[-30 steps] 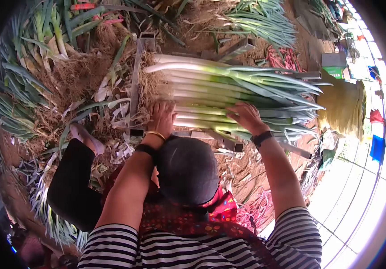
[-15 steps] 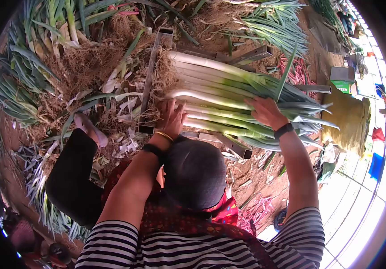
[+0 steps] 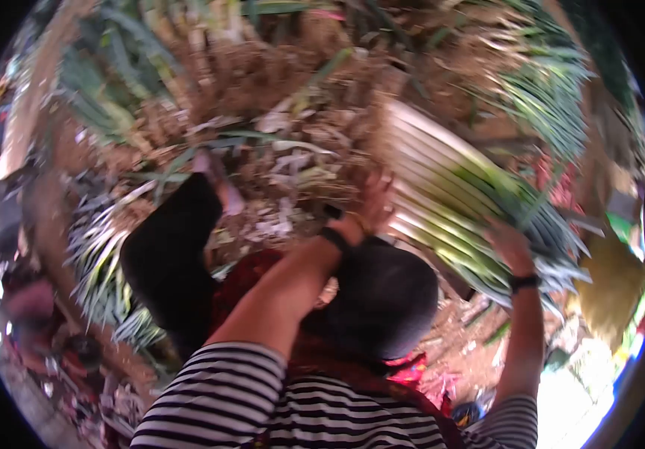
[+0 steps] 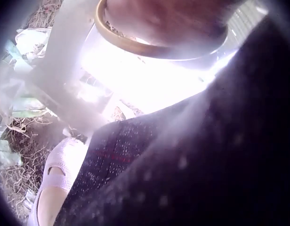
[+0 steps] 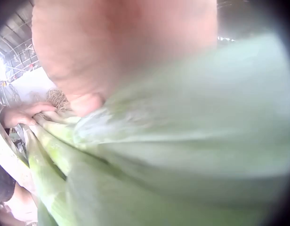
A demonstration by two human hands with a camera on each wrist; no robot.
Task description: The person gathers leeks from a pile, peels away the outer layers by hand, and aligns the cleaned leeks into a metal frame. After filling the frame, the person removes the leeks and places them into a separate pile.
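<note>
A wide row of leeks lies slanted in the head view, white stems and roots to the left, green leaves to the right. My left hand rests at the root end, on the near side of the row. In the right wrist view that left hand stretches its fingers over the white stems. My right hand lies on the leeks where the stems turn to green leaves. Seen close up, the right hand presses over a broad leaf, most of its fingers hidden. The left wrist view shows only a gold bangle and wrist, not the fingers.
Rooted leeks are heaped at the upper left, with more leeks at the upper right. A bent leg in dark trousers and a pale shoe stand left of my left arm. Yellow cloth lies beyond the leaf tips.
The head view has swung, so the row and both hands appear further right and slanted. A leek lying over the row's far side shifted nearer earlier. Both hands remain on the leeks.
</note>
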